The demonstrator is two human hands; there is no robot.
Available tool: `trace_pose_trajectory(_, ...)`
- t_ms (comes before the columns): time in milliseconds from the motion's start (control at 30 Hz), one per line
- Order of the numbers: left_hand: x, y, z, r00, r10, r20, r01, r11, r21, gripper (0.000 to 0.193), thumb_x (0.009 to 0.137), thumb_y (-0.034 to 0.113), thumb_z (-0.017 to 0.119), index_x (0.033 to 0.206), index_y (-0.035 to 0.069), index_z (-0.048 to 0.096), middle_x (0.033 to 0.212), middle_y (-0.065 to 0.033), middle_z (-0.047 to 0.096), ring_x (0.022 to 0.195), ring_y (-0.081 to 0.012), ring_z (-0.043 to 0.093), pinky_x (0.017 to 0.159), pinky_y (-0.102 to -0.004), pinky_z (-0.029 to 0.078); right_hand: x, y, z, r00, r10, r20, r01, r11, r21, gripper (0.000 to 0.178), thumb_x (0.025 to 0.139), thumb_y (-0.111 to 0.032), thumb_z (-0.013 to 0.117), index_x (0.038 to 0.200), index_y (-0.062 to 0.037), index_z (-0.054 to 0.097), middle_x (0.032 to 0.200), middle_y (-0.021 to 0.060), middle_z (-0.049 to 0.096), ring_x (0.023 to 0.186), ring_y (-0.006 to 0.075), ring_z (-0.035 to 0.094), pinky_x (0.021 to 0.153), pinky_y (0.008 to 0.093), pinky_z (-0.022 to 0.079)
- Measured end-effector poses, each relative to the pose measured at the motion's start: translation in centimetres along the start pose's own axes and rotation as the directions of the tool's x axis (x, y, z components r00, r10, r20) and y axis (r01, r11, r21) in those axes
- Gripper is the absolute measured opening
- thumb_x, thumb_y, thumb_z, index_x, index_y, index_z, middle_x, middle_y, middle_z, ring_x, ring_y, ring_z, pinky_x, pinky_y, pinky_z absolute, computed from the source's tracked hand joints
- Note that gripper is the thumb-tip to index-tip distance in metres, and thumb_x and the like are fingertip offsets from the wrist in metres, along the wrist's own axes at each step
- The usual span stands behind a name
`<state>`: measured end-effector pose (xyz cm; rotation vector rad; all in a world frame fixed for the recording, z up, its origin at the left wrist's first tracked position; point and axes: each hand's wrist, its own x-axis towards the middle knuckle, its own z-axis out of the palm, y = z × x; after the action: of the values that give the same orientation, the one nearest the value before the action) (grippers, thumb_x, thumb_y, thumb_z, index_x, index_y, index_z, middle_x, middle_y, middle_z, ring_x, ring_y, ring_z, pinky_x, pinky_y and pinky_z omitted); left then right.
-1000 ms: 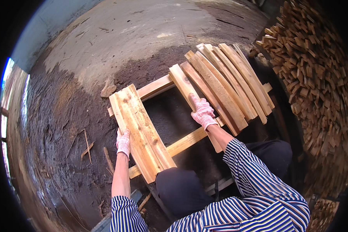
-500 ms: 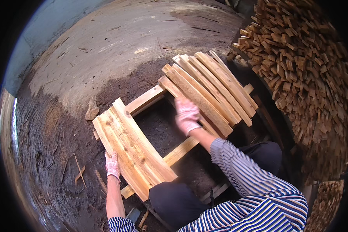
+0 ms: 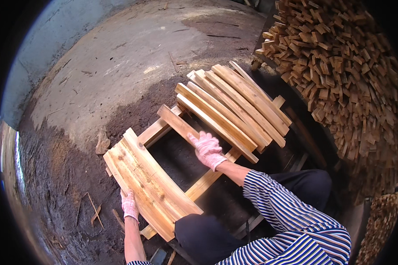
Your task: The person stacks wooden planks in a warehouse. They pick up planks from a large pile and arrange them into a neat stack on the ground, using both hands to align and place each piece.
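Observation:
Pink-gloved, my right hand is closed around one wooden slat, which slants across the gap in the middle of a wooden rail frame. To its right, several loose slats lie side by side over the rails. My left hand, in a similar glove, grips the outer edge of a row of slats lying close together across the frame's left end. Its fingertips are partly hidden at that edge. The lower end of the held slat is hidden behind my right hand.
A tall stack of cut wood pieces rises at the right. Dark damp ground with thin sticks surrounds the frame, and a stone-like lump sits near its left end. My dark-trousered knee is close against the left slats.
My right hand has drawn one slat away from the loose group, leftward over the gap. My left hand stays at the left row's edge.

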<state>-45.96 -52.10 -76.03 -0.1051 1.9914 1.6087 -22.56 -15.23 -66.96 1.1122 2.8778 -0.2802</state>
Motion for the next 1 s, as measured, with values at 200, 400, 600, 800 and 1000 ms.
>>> trace_pose_trajectory(200, -0.6, 0.5, 2.5, 1.0, -0.007, -0.003, 0.007, 0.997, -0.075, 0.071, 0.101, 0.02, 0.062, 0.161, 0.015, 0.023, 0.141, -0.0164, 0.055, 0.116, -0.0292, 0.061, 0.097, -0.0422, 0.053, 3.6, 8.3, 0.9, 0.958, 0.058, -0.282, -0.164, 0.916, -0.367, 0.063, 0.096, -0.007, 0.051, 0.152, -0.0318, 0.041, 0.145, 0.0169, 0.051, 0.119, 0.0318, 0.059, 0.09, 0.0476, 0.05)
trace_pose_trajectory(400, -1.8, 0.5, -0.8, 0.998, -0.001, -0.063, 0.003, 0.999, 0.037, 0.069, 0.101, 0.022, 0.061, 0.159, 0.01, 0.025, 0.138, -0.0175, 0.057, 0.116, -0.0286, 0.061, 0.097, -0.0396, 0.051, 2.2, 2.2, -1.9, 0.992, 0.061, -0.114, -0.071, 0.993, -0.09, 0.063, 0.089, -0.013, 0.06, 0.149, -0.0251, 0.048, 0.13, 0.0176, 0.056, 0.116, 0.0349, 0.058, 0.092, 0.0478, 0.051)
trace_pose_trajectory(600, -0.6, 0.9, 2.1, 0.999, 0.053, -0.005, -0.053, 0.999, 0.005, 0.064, 0.102, 0.016, 0.058, 0.158, 0.01, 0.028, 0.133, -0.014, 0.059, 0.111, -0.0253, 0.062, 0.095, -0.0374, 0.051, -0.3, -9.7, 0.6, 0.966, -0.107, 0.237, 0.002, 0.914, 0.405, 0.073, 0.083, -0.051, 0.065, 0.148, -0.0234, 0.046, 0.137, 0.0177, 0.051, 0.125, 0.0387, 0.052, 0.104, 0.051, 0.046)
trace_pose_trajectory(800, -3.4, 0.4, -2.4, 0.99, 0.047, -0.136, -0.049, 0.999, -0.009, 0.061, 0.102, 0.017, 0.058, 0.157, 0.014, 0.032, 0.133, -0.0133, 0.06, 0.11, -0.0251, 0.062, 0.094, -0.0385, 0.053, 3.9, -5.7, -0.9, 0.989, -0.138, -0.046, 0.144, 0.975, 0.17, 0.063, 0.089, -0.049, 0.059, 0.138, -0.0116, 0.048, 0.141, 0.0224, 0.05, 0.128, 0.0433, 0.05, 0.111, 0.0611, 0.034)
trace_pose_trajectory(1000, -2.1, 1.3, 1.4, 0.996, 0.025, -0.087, -0.021, 0.999, 0.042, 0.064, 0.102, 0.02, 0.06, 0.158, 0.014, 0.031, 0.138, -0.0143, 0.057, 0.115, -0.0265, 0.06, 0.098, -0.0399, 0.051, 9.3, 9.6, 0.0, 0.985, -0.031, -0.17, -0.016, 0.964, -0.267, 0.044, 0.102, -0.018, 0.045, 0.143, -0.0296, 0.055, 0.153, 0.0197, 0.043, 0.13, 0.0331, 0.051, 0.103, 0.0447, 0.043)
